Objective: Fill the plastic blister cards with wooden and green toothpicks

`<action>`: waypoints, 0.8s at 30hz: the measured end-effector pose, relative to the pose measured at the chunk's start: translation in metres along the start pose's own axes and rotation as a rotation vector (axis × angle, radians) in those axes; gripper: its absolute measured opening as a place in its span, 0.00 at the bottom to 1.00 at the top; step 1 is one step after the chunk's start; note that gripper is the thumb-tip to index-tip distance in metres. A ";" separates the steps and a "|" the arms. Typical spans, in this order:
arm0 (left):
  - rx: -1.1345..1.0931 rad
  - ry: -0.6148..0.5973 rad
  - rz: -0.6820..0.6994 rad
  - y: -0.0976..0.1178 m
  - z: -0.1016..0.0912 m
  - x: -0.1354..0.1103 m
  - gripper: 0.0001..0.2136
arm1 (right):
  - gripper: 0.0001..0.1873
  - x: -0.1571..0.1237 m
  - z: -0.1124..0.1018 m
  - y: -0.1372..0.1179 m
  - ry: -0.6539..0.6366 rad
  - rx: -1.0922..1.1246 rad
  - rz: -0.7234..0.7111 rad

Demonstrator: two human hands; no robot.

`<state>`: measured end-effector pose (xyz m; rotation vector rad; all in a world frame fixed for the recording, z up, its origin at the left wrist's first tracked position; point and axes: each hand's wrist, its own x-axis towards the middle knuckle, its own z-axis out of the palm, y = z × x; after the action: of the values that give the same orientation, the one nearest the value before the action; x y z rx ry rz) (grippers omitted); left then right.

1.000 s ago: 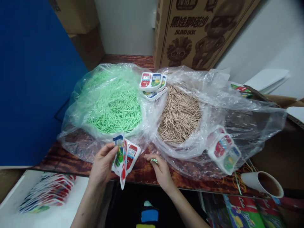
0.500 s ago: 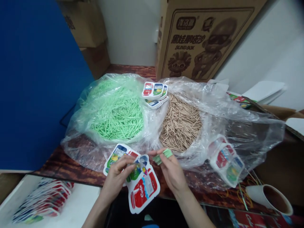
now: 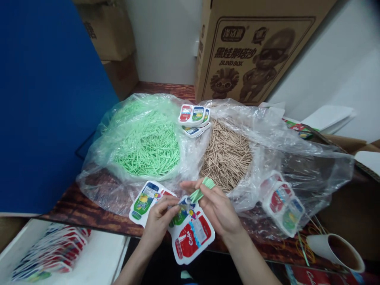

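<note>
My left hand (image 3: 162, 219) pinches the upper edge of a printed candy packet (image 3: 194, 239) with a red Cola jar and a green jar on it. The packet hangs tilted over the table's front edge. A small bunch of short green sticks (image 3: 203, 189) is held between the thumb and fingers of my right hand (image 3: 219, 211), right at the packet's top. Whether any stick tips are inside the packet I cannot tell. A similar packet (image 3: 144, 201) lies on the table beside my left hand, partly covered by it.
Behind my hands sit a clear bag of green sticks (image 3: 148, 148) and another of brown sticks (image 3: 227, 154). Several small packets (image 3: 192, 114) rest between them. A paper cup (image 3: 322, 245) of brown liquid lies tilted at right. A white box (image 3: 101, 253) at lower left holds stacked packets.
The packet and my left hand have shifted right. My right hand has brought the green sticks upright and closer, to the packet's top edge.
</note>
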<state>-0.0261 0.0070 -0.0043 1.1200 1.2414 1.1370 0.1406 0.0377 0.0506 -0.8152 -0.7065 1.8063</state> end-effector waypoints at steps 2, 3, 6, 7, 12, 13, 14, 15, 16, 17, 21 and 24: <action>-0.030 0.024 -0.011 -0.001 0.003 -0.001 0.04 | 0.07 -0.001 0.000 -0.003 -0.009 0.016 -0.019; -0.043 0.029 -0.018 -0.001 0.004 -0.002 0.04 | 0.07 -0.001 0.000 -0.002 -0.012 0.024 -0.019; -0.076 0.034 -0.033 0.001 0.006 -0.004 0.04 | 0.07 -0.001 0.000 0.002 0.023 0.056 0.038; -0.088 0.036 -0.034 0.002 0.007 -0.004 0.04 | 0.07 0.000 0.000 0.004 0.043 0.075 0.064; -0.112 0.014 -0.054 0.002 0.009 -0.004 0.05 | 0.06 0.003 -0.003 0.003 0.072 0.168 0.108; -0.119 0.005 -0.064 0.001 0.010 -0.004 0.05 | 0.05 0.003 -0.004 0.001 0.079 0.177 0.083; -0.130 -0.003 -0.077 0.000 0.010 -0.004 0.06 | 0.05 0.003 -0.004 0.000 0.087 0.180 0.049; -0.145 -0.008 -0.091 -0.001 0.011 -0.005 0.06 | 0.05 0.003 -0.004 -0.002 0.089 0.176 0.018; -0.161 -0.013 -0.106 -0.002 0.011 -0.005 0.06 | 0.05 0.002 -0.003 -0.003 0.083 0.166 -0.004; -0.172 -0.019 -0.119 -0.003 0.011 -0.006 0.07 | 0.05 0.001 -0.003 -0.004 0.070 0.153 -0.010; -0.159 -0.033 -0.115 -0.002 0.009 -0.010 0.06 | 0.06 -0.003 0.001 0.001 0.077 0.090 0.018; -0.158 -0.008 -0.082 -0.002 0.007 -0.011 0.04 | 0.07 -0.006 0.003 0.006 0.141 0.043 0.041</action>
<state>-0.0189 -0.0042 -0.0046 0.9472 1.1594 1.1466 0.1364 0.0293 0.0490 -0.9240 -0.5612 1.7748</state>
